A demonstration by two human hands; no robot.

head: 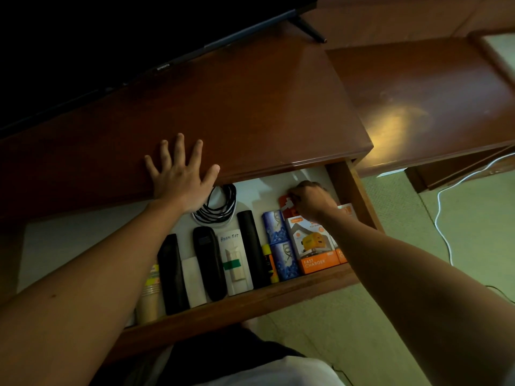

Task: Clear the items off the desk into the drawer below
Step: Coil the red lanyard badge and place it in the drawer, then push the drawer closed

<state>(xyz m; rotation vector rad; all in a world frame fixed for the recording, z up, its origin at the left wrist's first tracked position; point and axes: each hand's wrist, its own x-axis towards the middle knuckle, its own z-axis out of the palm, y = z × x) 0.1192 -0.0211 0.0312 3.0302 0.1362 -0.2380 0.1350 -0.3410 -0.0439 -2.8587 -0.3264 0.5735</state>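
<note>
The wooden drawer (278, 291) below the brown desk (237, 107) stands pulled out. Inside lie two black remotes (209, 263), a white card sleeve (235, 260), a black tube (250, 243), blue packs (278, 243), an orange fast-charger box (313, 252) and a coiled black-and-white cable (220, 207). My left hand (181, 176) rests flat on the desk's front edge, fingers spread. My right hand (309, 199) reaches into the drawer's far right corner and pinches a red packet (285, 204) above the charger box.
A dark TV (111, 37) stands on the desk at the back left, its foot (309, 29) near the desk's right end. A lower wooden surface (432, 101) adjoins on the right. A white cord (443, 218) trails over the green floor.
</note>
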